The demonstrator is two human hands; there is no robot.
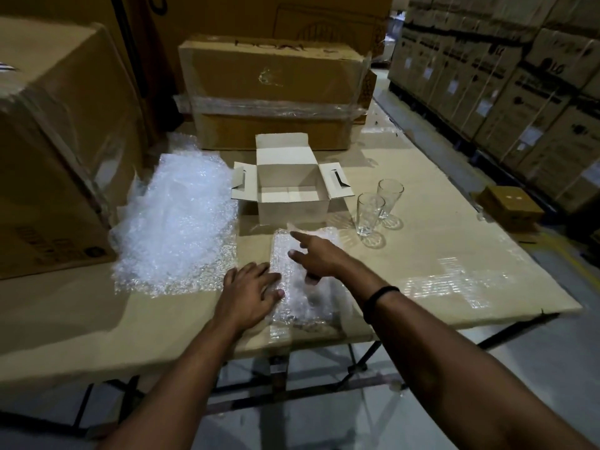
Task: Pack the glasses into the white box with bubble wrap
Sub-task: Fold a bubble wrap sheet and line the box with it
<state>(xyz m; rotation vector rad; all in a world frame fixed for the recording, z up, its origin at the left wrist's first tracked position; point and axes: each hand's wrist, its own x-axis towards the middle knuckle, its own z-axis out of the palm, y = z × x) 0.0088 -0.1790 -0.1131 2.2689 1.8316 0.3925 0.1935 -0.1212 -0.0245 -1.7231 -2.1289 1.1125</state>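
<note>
1. A bundle (pixel 298 303) of bubble wrap lies on the counter (pixel 438 241) just in front of the box (pixel 292 207). Its long axis runs from the near edge towards the box, leaning slightly left. What it wraps cannot be made out.
2. The left hand (pixel 250 292) lies flat on the bundle's left side, grip apart, fingers straight and pointing right.
3. The right hand (pixel 319 256) is over the bundle's far half. Index finger and thumb are straight and spread, and the other fingers bend down into the wrap. I cannot tell whether this grip holds the wrap.
4. The box stands with all flaps folded out, mouth up. Inside, only its own white floor and walls show.
5. Two glasses stand upright, mouths up, just right of the box. The near glass (pixel 369 216) is just beside the far glass (pixel 389 198).
6. A loose pile (pixel 181 222) of bubble wrap lies left of the box.
7. A taped brown carton (pixel 272 92) sits behind the box.
</note>
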